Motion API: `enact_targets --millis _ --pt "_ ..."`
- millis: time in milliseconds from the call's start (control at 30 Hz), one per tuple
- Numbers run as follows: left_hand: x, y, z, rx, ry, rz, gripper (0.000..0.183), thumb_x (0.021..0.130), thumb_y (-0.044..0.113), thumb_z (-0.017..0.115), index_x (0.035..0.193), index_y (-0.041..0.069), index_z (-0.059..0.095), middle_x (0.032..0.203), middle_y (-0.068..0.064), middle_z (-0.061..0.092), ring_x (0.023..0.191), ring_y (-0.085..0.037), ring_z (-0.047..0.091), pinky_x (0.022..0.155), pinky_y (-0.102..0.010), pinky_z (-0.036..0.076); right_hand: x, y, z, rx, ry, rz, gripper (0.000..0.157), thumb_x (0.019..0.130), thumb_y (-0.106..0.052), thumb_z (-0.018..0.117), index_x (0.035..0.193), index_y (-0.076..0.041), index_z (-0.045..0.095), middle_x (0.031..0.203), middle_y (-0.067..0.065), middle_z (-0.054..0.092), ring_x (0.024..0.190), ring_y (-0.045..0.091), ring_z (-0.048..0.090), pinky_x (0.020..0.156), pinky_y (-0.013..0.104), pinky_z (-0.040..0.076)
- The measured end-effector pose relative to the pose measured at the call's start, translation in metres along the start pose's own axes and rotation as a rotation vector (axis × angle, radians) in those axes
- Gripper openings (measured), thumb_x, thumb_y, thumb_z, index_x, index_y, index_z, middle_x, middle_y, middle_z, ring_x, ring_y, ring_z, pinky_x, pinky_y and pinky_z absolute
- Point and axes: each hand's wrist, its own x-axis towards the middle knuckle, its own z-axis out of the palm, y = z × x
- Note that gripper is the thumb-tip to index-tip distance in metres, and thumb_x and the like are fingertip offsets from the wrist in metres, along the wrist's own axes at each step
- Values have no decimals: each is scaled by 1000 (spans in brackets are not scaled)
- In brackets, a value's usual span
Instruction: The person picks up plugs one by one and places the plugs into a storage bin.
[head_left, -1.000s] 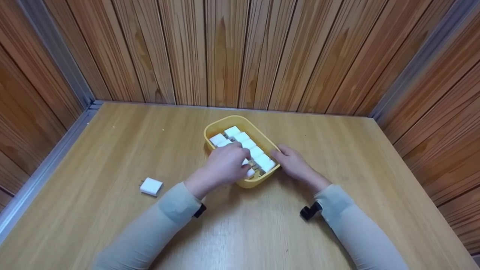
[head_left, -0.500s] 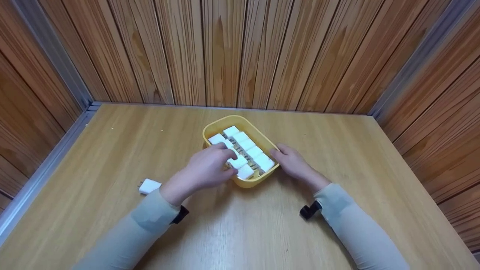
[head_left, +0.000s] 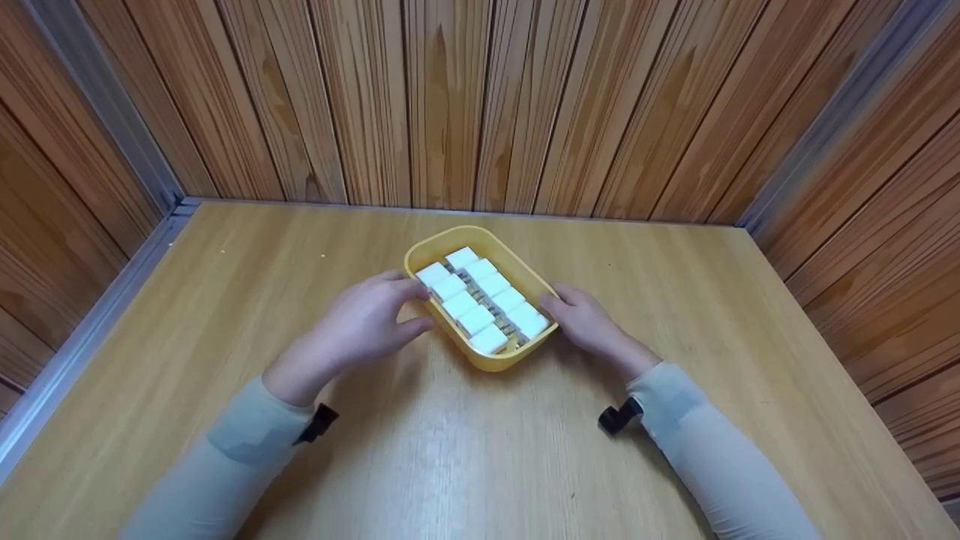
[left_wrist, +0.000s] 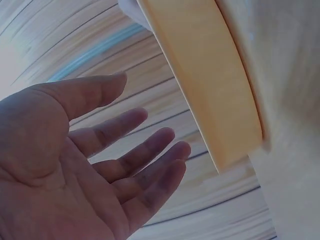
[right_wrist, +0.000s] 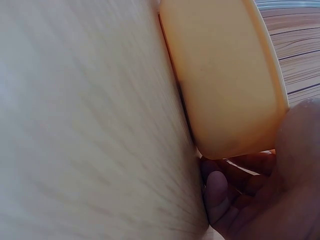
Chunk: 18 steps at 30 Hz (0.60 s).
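A yellow plastic box [head_left: 491, 364] stands slanted on the table, with white plug chargers [head_left: 459, 305] lying in two rows inside, metal prongs towards the middle. My left hand [head_left: 364, 319] is just off the box's left side, holding nothing; in the left wrist view its fingers are spread and relaxed, apart from the box wall [left_wrist: 210, 85]. At the right-hand corner, my right hand [head_left: 589, 322] holds the box, its thumb at the rim. The right wrist view shows the other fingers [right_wrist: 216, 189] curled low by the box's end. My left wrist covers where a loose charger lay.
The wooden table [head_left: 525, 450] is bounded by a plank wall [head_left: 450, 105] behind and plank walls on both sides. A metal strip [head_left: 82, 330] runs along the left edge. Black wrist cameras [head_left: 319, 422] sit under both cuffs.
My left hand has withdrawn from inside the box, moving left and uncovering the left row of chargers. Its arm now hides the loose charger. The right hand and the box have stayed put.
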Motion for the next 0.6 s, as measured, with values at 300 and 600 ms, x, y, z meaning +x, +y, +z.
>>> enact_targets --millis 300,600 --pt "-12 -28 -15 23 -216 -105 41 103 23 80 140 5 75 139 -18 71 128 -38 67 109 -61 52 1 1 -1 -8 2 -19 46 117 -39 48 141 -4 67 121 12 68 111 27 59 103 45 45" --pt "-29 -51 -24 94 -335 -209 52 96 26 87 141 6 74 134 -18 73 105 -31 65 98 -60 54 0 0 -1 -7 4 -9 49 117 -39 48 145 -3 66 126 14 69 115 29 59 108 47 45"
